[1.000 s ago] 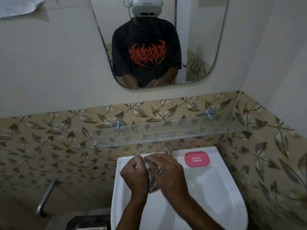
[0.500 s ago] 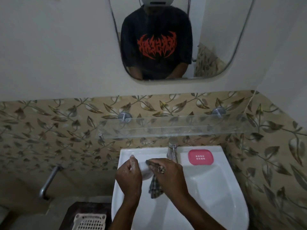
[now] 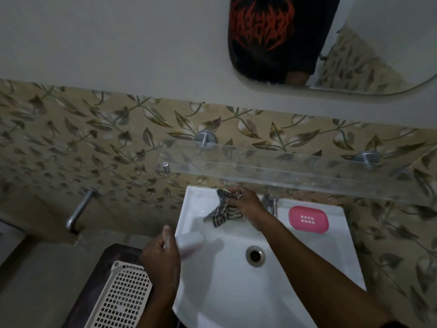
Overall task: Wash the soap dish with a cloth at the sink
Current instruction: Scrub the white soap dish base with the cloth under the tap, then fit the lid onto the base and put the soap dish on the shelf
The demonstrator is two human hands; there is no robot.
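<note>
**Cloth in one hand, white piece in the other, at the basin**

The right hand (image 3: pixel 247 205) reaches to the back left corner of the white ceramic sink (image 3: pixel 236 292). Its fingers are curled round a bunched dark-and-light striped cloth (image 3: pixel 222 213), which hangs from the grip onto the sink's back ledge. The left hand (image 3: pixel 163 256) is at the sink's left rim and looks wet or soapy. It grips one end of a smooth white oblong piece (image 3: pixel 190 242), thumb on top, so that the piece juts out over the basin. Whether this piece belongs to the soap dish cannot be told.

The pink rounded-rectangle plastic soap dish (image 3: pixel 308 220), with two rows of small white slots in its middle, lies flat on the back ledge, just right of the chrome tap (image 3: pixel 269 202) and well apart from both hands. The round metal drain (image 3: pixel 255 256) sits in the basin between the two forearms.

A clear glass shelf (image 3: pixel 295 171) on chrome brackets runs above the tap. A cream perforated plastic basket (image 3: pixel 120 299) stands left of the sink. The wall mirror (image 3: pixel 378 43) reflects a black T-shirt (image 3: pixel 267 31) with jagged red lettering — too stylised to read.
</note>
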